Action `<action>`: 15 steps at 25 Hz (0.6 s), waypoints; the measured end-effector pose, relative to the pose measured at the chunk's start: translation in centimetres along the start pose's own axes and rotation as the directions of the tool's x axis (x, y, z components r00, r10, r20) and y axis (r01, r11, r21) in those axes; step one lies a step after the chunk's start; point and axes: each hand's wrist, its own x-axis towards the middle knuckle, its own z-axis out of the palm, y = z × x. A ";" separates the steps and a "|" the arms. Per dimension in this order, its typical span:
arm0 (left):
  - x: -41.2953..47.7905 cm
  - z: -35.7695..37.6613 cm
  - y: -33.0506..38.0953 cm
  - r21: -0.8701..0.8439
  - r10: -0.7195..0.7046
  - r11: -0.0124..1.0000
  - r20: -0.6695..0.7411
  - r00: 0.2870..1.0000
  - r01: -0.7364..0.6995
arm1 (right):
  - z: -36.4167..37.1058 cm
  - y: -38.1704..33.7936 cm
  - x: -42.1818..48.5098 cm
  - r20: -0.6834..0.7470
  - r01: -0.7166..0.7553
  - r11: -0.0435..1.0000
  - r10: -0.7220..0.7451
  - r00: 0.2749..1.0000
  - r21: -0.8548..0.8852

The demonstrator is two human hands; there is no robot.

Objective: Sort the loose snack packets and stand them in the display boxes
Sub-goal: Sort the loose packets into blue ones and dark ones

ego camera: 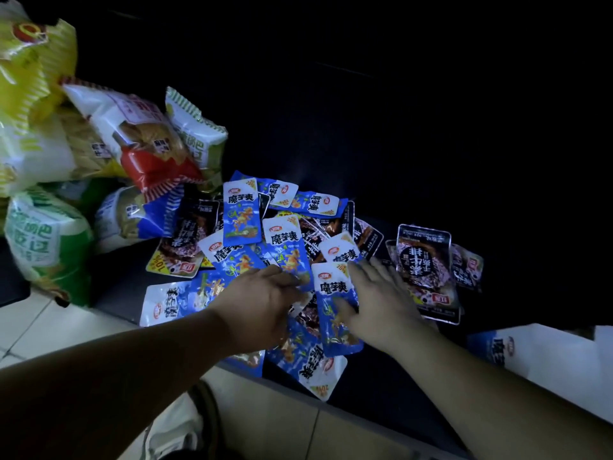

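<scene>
A heap of loose small snack packets lies on a dark shelf (381, 386): several blue packets (240, 210) mixed with black packets (423, 260). Both my hands are on the near side of the heap. My left hand (262, 303) shows its back, and its fingers curl down at the left edge of one blue packet (333, 287) that lies between the hands. My right hand (381, 300) lies flat with its fingers spread over the black packets and its thumb on that same blue packet. A white and blue display box (547, 356) stands at the right edge.
Large puffed snack bags (139, 137) in yellow, white, red and green are stacked at the left, leaning toward the heap. The back of the shelf is dark. Pale floor tiles (46, 323) run along the shelf's front edge.
</scene>
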 end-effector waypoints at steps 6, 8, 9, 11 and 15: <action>-0.3 -1.4 -0.1 -0.110 -0.052 0.993 -0.058 0.997 0.046 | 0.7 -3.4 -1.5 0.066 0.060 0.906 -0.096 0.993 0.418; -0.5 -0.9 0.4 -0.069 -0.022 0.997 -0.033 0.999 0.019 | 1.0 -3.8 -1.6 0.064 0.041 0.765 -0.108 0.992 0.643; -0.7 -0.3 0.6 -0.027 0.013 1.000 -0.009 1.000 -0.013 | 1.0 -3.8 -1.5 0.049 0.007 0.718 -0.057 0.997 0.696; -0.9 1.0 0.9 0.091 0.092 0.991 0.076 0.993 -0.099 | 0.4 -3.2 -0.9 0.002 -0.060 0.730 0.081 0.997 0.681; -0.8 1.6 0.1 0.203 0.136 0.967 0.110 0.985 -0.157 | -1.1 -0.4 1.7 -0.091 -0.049 0.896 0.099 0.991 0.441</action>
